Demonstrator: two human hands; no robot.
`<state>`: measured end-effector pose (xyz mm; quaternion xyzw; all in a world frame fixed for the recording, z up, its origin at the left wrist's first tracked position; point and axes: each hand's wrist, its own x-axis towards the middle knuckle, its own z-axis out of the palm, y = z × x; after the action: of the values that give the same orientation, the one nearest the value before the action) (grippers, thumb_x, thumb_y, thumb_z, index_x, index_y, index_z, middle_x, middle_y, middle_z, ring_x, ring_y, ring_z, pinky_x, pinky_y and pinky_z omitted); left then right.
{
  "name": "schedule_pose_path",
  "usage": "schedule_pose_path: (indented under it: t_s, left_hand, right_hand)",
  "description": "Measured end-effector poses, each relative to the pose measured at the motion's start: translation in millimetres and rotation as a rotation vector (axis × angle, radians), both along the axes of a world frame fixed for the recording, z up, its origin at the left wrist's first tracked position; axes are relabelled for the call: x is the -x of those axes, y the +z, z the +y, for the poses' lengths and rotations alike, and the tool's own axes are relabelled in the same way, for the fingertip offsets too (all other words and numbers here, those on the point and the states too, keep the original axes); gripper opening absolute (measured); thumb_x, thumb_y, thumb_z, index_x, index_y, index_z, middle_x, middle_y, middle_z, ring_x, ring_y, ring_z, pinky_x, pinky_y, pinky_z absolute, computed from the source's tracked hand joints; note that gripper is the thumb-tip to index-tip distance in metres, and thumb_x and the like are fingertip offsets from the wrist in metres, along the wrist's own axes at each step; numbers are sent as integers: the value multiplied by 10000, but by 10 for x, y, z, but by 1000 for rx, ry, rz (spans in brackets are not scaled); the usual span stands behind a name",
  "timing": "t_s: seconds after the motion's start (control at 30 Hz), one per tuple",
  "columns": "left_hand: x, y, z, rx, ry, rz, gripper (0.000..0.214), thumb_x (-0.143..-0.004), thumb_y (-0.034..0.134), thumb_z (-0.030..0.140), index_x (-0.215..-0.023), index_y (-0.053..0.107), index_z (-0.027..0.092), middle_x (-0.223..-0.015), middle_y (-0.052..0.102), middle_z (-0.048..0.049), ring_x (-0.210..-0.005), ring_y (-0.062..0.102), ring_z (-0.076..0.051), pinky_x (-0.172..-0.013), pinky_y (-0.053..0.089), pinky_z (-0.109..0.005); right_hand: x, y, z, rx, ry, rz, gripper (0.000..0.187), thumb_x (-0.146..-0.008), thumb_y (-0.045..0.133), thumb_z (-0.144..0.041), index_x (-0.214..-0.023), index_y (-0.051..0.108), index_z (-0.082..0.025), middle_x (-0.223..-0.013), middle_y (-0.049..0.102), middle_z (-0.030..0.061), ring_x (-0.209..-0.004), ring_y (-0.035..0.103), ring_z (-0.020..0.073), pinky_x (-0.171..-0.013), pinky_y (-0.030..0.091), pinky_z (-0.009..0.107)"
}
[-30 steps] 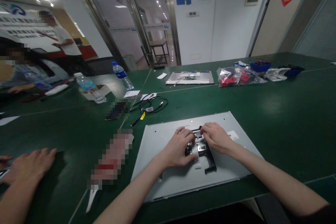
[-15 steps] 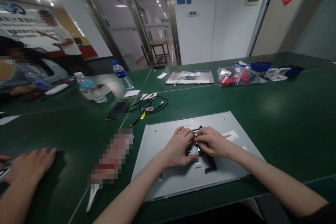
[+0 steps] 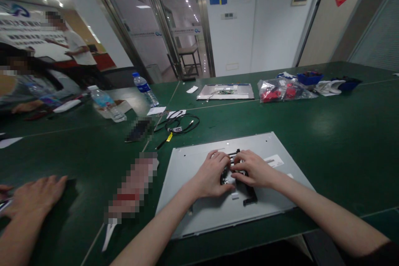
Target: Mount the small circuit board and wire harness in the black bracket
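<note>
A flat grey metal panel (image 3: 212, 216), like the back of a display, lies on the green table in front of me. At its middle is a black plastic bracket (image 3: 250, 195), partly covered by my fingers. My left hand (image 3: 213, 174) curls over the bracket's left side, its thumb towards me. From the right, my right hand (image 3: 254, 169) has its fingers bent onto the same black part, fingertips close to those of the left. Small parts between the fingertips are too hidden to make out. White labels (image 3: 274, 161) show on the panel right of my right hand.
A black cable (image 3: 183, 129) and a phone (image 3: 139, 129) lie beyond the panel's left corner. Farther back are bottles (image 3: 146, 89), another panel with a circuit board (image 3: 226, 91), a clear bag with red items (image 3: 280, 91) and blue bins (image 3: 310, 78). Another person's hand (image 3: 40, 193) rests at left.
My right hand's fingers have shifted slightly over the black bracket. My left hand and the panel stay in place.
</note>
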<state>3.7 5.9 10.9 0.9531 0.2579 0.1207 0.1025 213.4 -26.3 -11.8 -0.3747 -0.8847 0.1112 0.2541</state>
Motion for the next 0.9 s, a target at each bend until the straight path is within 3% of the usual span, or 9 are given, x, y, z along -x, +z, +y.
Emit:
schedule_pose_path:
  t_s: [0.33,0.9]
  left_hand:
    - [-14,34,-4,19,-4,-9,489,-702,698,547,-1009,528,205,-1018,564,-70,-1015,504,-289,-1035,296,-491]
    - [-9,63,-6,18,-21,-15,533,-724,664,601,-1064,532,213,-1056,569,-80,-1035,509,-293,-1050,282,-499]
  right_hand:
    - [41,-15,-21,-9,101,-3,155,-847,621,-250,-993,626,-197,-1046,623,82,-1001,541,229,-888,411,391]
    - [68,-19,-37,45,109,34,241,-765,649,-233,-968,523,-200,-1011,587,76,-971,529,234,-857,420,377]
